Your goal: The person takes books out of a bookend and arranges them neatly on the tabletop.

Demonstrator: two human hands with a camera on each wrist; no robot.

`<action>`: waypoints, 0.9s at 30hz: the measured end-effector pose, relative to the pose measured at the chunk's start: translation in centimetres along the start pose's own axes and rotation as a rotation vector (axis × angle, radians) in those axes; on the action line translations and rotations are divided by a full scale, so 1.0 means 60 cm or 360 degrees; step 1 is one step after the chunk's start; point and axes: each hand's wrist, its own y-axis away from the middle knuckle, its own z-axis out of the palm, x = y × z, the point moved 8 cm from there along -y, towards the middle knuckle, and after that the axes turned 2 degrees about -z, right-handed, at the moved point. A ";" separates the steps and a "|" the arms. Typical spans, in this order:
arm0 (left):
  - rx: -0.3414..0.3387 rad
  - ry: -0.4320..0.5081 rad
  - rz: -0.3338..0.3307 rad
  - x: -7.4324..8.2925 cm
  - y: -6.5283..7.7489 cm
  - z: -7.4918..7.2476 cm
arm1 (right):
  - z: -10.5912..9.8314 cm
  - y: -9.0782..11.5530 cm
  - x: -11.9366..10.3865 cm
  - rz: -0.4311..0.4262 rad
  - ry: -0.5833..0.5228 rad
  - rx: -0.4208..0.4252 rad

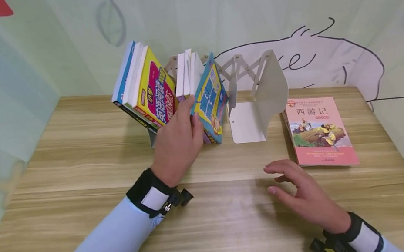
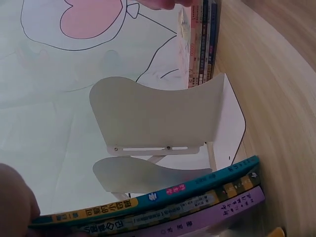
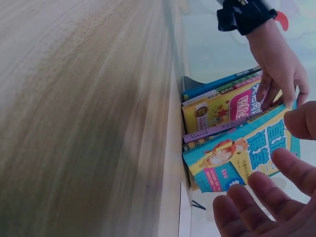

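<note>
My left hand (image 1: 177, 147) grips a few upright books in the left part of a folding metal bookend (image 1: 271, 93). Outermost is a blue and yellow book (image 1: 210, 100), tilted to one side; in the left wrist view a purple-spined book (image 2: 212, 212) lies against it. To that hand's left lean a yellow and magenta book (image 1: 156, 89) and a blue-covered book (image 1: 125, 74). My right hand (image 1: 304, 198) hovers over the table with fingers loosely bent, holding nothing. Just beyond it lies a pink book (image 1: 319, 131) on a pile. The left fingertips are partly hidden in the head view.
The bookend's right section has a flat base plate (image 1: 246, 125) and upright panels. Behind the wooden table (image 1: 103, 229) hangs a pale wall covering (image 1: 246, 4) with cartoon drawings, close to the bookend's back.
</note>
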 end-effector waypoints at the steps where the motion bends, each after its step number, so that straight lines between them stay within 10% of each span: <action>1: 0.0021 -0.0002 0.0021 0.001 0.001 -0.001 | 0.000 0.001 0.001 -0.0001 0.0000 0.0004; 8: 0.0137 0.0067 0.0076 0.004 0.007 -0.010 | -0.002 0.001 0.004 0.0008 -0.0009 0.0007; 16: -0.0008 0.0068 -0.0002 0.002 0.008 0.011 | -0.002 0.003 0.005 0.0011 -0.0032 0.0003; 27: 0.0049 0.0315 -0.0005 0.000 0.028 0.005 | 0.002 0.004 0.008 0.0010 -0.0019 -0.0022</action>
